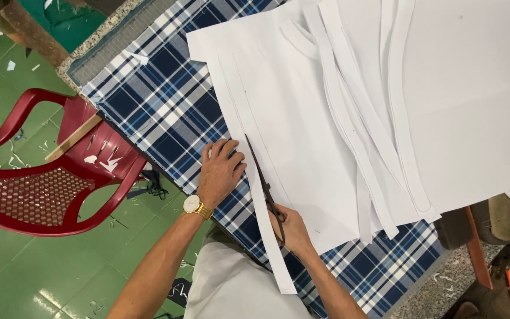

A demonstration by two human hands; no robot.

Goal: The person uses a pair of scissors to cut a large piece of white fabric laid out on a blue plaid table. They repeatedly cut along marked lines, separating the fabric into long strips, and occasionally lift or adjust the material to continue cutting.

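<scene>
Red plastic chair (42, 177) far left, off the table. L hand (221, 171) w/ gold wristwatch (193, 204), fingers spread flat, pins plaid fabric (160, 100) just beside cut line. R hand (290, 230) closed on scissors (264, 183), blades up along white paper pattern (290, 118). Best: keep L hand pressing near blades, long steady snips on edge. Blade tips hard to see; loose paper strips (379, 147) overlap, 1 cut off at top.

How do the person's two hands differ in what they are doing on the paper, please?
The left hand lies flat, fingers spread, pressing the white paper; the right hand is curled around the scissors. The left wrist bears a gold watch; the right wrist is bare. Both rest over the plaid cloth.
</scene>
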